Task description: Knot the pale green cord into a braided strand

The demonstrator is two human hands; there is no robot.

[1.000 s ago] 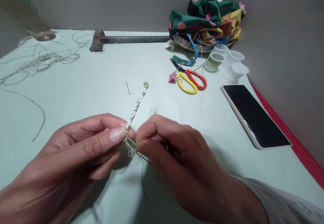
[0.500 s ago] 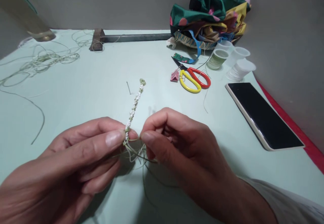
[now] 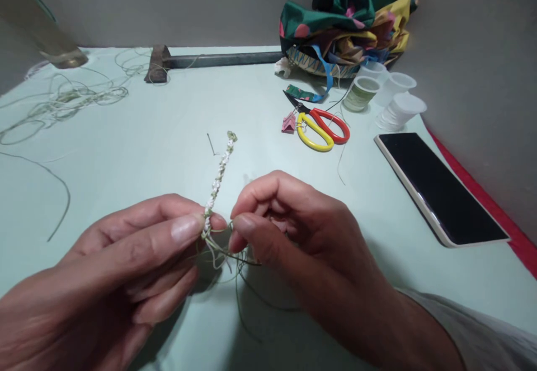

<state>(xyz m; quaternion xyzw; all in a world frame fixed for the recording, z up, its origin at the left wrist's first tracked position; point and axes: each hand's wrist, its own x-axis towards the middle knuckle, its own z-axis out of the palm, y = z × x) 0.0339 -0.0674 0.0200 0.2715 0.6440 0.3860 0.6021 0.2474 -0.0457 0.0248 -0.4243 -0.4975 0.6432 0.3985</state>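
Note:
A thin knotted green-and-white cord [image 3: 218, 176] stands up at a slant from my left hand [image 3: 138, 259], its lower end pinched between thumb and index finger. My right hand [image 3: 302, 248] is closed just to the right, thumb and index fingertip pinching a green thread [image 3: 219, 230] that runs from the base of the knotted part. Loose green and white thread ends hang below, between the hands and over the table. Part of them is hidden behind my right fingers.
On the pale table [image 3: 168, 136] lie scissors [image 3: 321, 127], a pink clip [image 3: 288, 122], a phone [image 3: 442, 189], thread spools [image 3: 361, 93], a hammer [image 3: 157, 64], tangled green thread [image 3: 75, 99] and a small pin [image 3: 211, 144]. Colourful fabric [image 3: 348, 18] is piled at the back.
The view has shifted slightly. My right hand has moved a little up and left, its fingers still pinched on the thread. My left hand keeps its hold on the cord.

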